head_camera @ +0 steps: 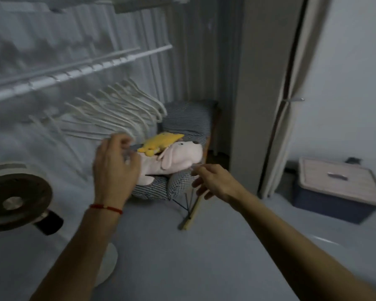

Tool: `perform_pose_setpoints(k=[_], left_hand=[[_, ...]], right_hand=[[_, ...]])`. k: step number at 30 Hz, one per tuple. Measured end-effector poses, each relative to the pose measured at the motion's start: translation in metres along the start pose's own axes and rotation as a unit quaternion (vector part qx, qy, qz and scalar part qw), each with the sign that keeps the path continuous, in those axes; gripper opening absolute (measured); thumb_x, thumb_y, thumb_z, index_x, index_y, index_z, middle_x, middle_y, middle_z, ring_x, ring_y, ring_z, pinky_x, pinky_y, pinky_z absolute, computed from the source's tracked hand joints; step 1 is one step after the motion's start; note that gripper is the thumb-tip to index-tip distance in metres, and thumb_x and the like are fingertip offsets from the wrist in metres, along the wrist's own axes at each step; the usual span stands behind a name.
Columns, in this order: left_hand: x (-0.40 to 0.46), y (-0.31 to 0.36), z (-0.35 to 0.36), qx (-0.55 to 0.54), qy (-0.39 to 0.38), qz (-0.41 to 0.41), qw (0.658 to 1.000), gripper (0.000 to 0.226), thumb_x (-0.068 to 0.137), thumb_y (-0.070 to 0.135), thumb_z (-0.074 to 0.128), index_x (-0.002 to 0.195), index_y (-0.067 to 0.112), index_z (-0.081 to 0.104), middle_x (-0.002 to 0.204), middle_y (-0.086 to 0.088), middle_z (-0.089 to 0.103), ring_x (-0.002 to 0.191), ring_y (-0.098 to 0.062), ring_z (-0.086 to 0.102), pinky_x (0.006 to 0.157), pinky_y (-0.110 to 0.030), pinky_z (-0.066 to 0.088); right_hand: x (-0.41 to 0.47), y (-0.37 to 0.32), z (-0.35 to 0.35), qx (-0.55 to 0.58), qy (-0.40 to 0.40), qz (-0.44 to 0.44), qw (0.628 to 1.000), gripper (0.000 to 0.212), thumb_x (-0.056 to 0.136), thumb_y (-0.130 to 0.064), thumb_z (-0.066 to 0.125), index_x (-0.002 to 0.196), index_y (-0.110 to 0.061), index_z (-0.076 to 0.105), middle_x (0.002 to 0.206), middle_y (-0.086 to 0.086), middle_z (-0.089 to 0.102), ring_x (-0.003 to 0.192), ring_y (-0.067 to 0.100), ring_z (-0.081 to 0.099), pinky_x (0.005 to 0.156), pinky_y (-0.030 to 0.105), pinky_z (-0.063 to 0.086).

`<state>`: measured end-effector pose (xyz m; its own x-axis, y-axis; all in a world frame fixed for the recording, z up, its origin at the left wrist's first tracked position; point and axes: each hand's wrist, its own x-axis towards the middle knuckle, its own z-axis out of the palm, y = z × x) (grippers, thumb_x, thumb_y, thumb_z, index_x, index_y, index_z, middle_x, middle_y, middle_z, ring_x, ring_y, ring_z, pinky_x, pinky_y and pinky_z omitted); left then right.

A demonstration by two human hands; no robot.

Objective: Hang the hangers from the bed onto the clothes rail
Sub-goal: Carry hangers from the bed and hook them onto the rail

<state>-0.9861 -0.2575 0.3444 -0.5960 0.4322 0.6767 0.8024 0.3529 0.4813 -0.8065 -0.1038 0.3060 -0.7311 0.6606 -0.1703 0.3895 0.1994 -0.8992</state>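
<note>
Both hands raised before clothes rail (80,70), frame blurred by motion. Left hand (115,164), red thread at wrist, fingers curled loosely just below row of white hangers (117,109) on rail; whether it grips anything, cannot tell. Right hand (213,181) empty, fingers spread. Between and beyond hands: pink plush dog (174,159) under yellow plush toy (161,141) on striped chair (187,120). Fan (15,198) left of left wrist.
</note>
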Motion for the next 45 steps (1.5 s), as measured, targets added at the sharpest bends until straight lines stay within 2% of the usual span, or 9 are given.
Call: perform_pose_setpoints(k=[4, 12, 17, 21, 28, 32, 35, 39, 45], left_hand=[[-0.078, 0.124, 0.099, -0.155, -0.222, -0.052, 0.961, 0.019, 0.083, 0.012, 0.07, 0.099, 0.02, 0.065, 0.097, 0.0, 0.069, 0.084, -0.018, 0.065, 0.076, -0.029, 0.053], [-0.26, 0.343, 0.246, -0.209, -0.619, -0.067, 0.754, 0.016, 0.086, 0.018, 0.065, 0.1, 0.025, 0.067, 0.098, 0.0, 0.068, 0.087, -0.014, 0.064, 0.081, -0.04, 0.058], [-0.349, 0.455, 0.294, -0.189, -0.721, 0.049, 0.665, 0.016, 0.085, 0.022, 0.065, 0.101, 0.023, 0.068, 0.096, 0.002, 0.07, 0.091, -0.018, 0.067, 0.087, -0.041, 0.059], [-0.416, 0.527, 0.318, -0.182, -0.773, 0.166, 0.584, 0.02, 0.091, 0.016, 0.064, 0.111, 0.016, 0.065, 0.104, 0.0, 0.066, 0.096, -0.019, 0.062, 0.073, -0.023, 0.052], [-0.492, 0.598, 0.355, -0.156, -0.826, 0.302, 0.45, 0.019, 0.091, 0.021, 0.063, 0.111, 0.02, 0.062, 0.107, -0.005, 0.066, 0.09, -0.021, 0.061, 0.073, -0.028, 0.045], [-0.526, 0.625, 0.368, -0.136, -0.836, 0.331, 0.415, 0.024, 0.093, 0.022, 0.062, 0.117, 0.019, 0.061, 0.116, -0.007, 0.065, 0.089, -0.016, 0.061, 0.071, -0.023, 0.044], [-0.556, 0.64, 0.378, -0.106, -0.836, 0.357, 0.403, 0.027, 0.093, 0.024, 0.062, 0.12, 0.021, 0.06, 0.122, -0.007, 0.062, 0.089, -0.014, 0.059, 0.064, -0.018, 0.041], [-0.595, 0.656, 0.394, -0.051, -0.824, 0.389, 0.409, 0.031, 0.095, 0.024, 0.061, 0.125, 0.021, 0.058, 0.128, -0.008, 0.059, 0.102, -0.022, 0.056, 0.082, -0.029, 0.044], [-0.636, 0.665, 0.419, -0.018, -0.822, 0.357, 0.444, 0.03, 0.096, 0.023, 0.06, 0.125, 0.022, 0.057, 0.122, -0.003, 0.058, 0.102, -0.019, 0.056, 0.083, -0.028, 0.043]], right_hand=[[-0.061, 0.092, -0.084, -0.069, 0.085, 0.015, 0.994, 0.031, 0.098, -0.038, 0.048, 0.104, -0.017, 0.07, 0.095, 0.005, 0.076, 0.082, 0.024, 0.074, 0.083, 0.049, 0.061], [-0.237, 0.316, -0.226, 0.037, 0.263, 0.251, 0.931, 0.028, 0.09, -0.032, 0.052, 0.106, -0.022, 0.072, 0.101, 0.006, 0.075, 0.09, 0.025, 0.073, 0.087, 0.048, 0.061], [-0.342, 0.394, -0.263, 0.07, 0.362, 0.355, 0.859, 0.036, 0.087, -0.034, 0.051, 0.091, -0.006, 0.074, 0.086, 0.013, 0.076, 0.084, 0.031, 0.072, 0.083, 0.043, 0.058], [-0.411, 0.439, -0.272, 0.119, 0.429, 0.434, 0.783, 0.029, 0.094, -0.03, 0.052, 0.102, -0.012, 0.073, 0.099, 0.011, 0.075, 0.091, 0.03, 0.071, 0.088, 0.051, 0.058], [-0.498, 0.494, -0.256, 0.176, 0.487, 0.568, 0.64, 0.03, 0.097, -0.027, 0.051, 0.108, -0.006, 0.069, 0.102, 0.016, 0.073, 0.086, 0.03, 0.069, 0.083, 0.048, 0.061], [-0.525, 0.532, -0.241, 0.203, 0.476, 0.612, 0.598, 0.036, 0.096, -0.022, 0.054, 0.113, 0.007, 0.067, 0.103, 0.03, 0.071, 0.073, 0.03, 0.06, 0.068, 0.038, 0.049], [-0.542, 0.575, -0.241, 0.223, 0.468, 0.625, 0.583, 0.039, 0.096, -0.026, 0.058, 0.119, 0.005, 0.064, 0.113, 0.025, 0.07, 0.095, 0.038, 0.067, 0.082, 0.044, 0.055], [-0.557, 0.652, -0.253, 0.249, 0.436, 0.644, 0.577, 0.052, 0.097, -0.039, 0.06, 0.13, 0.0, 0.051, 0.107, 0.015, 0.056, 0.085, 0.029, 0.057, 0.061, 0.034, 0.041], [-0.56, 0.759, -0.284, 0.305, 0.471, 0.675, 0.479, 0.12, 0.083, -0.05, 0.078, 0.157, 0.004, 0.002, 0.154, 0.03, 0.03, 0.14, 0.045, 0.038, 0.109, 0.05, 0.04]])
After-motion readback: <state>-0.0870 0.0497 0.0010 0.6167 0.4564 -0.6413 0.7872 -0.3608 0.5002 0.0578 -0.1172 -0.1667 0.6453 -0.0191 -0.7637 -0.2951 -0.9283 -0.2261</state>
